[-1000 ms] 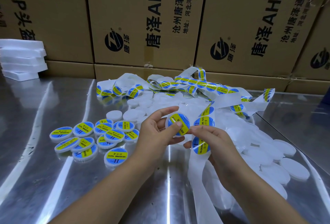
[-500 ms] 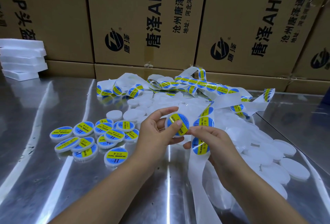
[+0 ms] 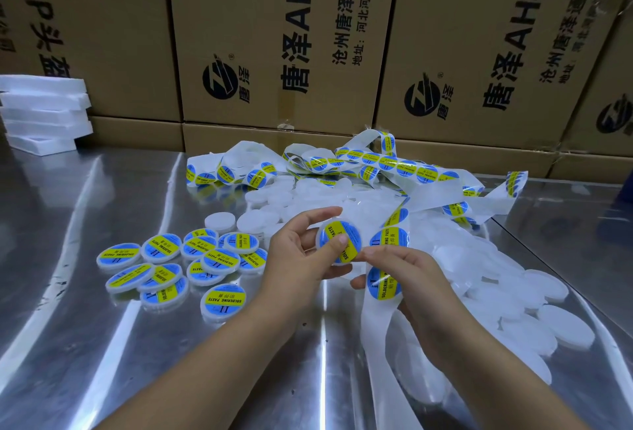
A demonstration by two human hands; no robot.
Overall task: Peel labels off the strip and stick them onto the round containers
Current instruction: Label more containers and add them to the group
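Steel table [image 3: 85,344], boxes [image 3: 274,35] behind, labelled containers [image 3: 161,249] left, strip [image 3: 407,165] beyond

Table [image 3: 68,327]: bears everything, cardboard boxes [image 3: 274,35] walling its far edge.
Foam slabs [image 3: 44,111]: stacked at the back left.
Labelled containers [image 3: 178,265]: clustered left of the hands.
Unlabelled containers [image 3: 496,275]: piled right of and behind the hands.
Label strip [image 3: 376,159]: across the pile's far side, running forward through the right hand [image 3: 411,275].
Held container [image 3: 339,241]: centre, in the left hand [image 3: 298,258], right fingertips touching it.
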